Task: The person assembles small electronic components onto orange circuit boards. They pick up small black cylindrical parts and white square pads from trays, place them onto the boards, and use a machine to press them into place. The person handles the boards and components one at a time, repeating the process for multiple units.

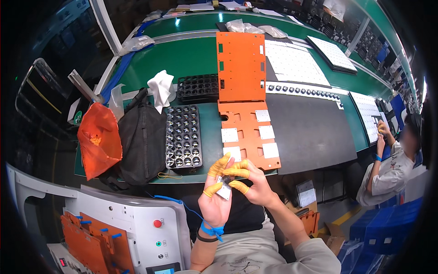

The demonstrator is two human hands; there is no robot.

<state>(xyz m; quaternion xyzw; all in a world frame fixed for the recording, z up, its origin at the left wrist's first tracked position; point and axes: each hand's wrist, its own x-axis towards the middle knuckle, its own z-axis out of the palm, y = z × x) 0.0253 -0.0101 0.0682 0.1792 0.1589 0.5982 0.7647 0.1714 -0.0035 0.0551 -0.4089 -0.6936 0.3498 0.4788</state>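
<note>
My left hand (213,208), with yellow finger cots and a blue wrist strap, grips a small white square plate (224,192) close to my body. My right hand (258,186), also in yellow finger cots, pinches a small dark part (226,180) against that plate; its exact shape is mostly covered by fingers. Just beyond both hands lies the base of an orange hinged fixture (247,119), its lid (241,64) raised. Several white square plates (229,134) rest in the base. To the left stands a black tray (200,157) filled with round shiny black lens-like parts.
Left of the tray are a black bag (140,137), an orange bag (100,141) and white tissue (161,89). A dark mat (310,132) covers the bench at right, below a row of small round parts (303,91). A grey machine (137,219) stands lower left; another person (388,169) works at right.
</note>
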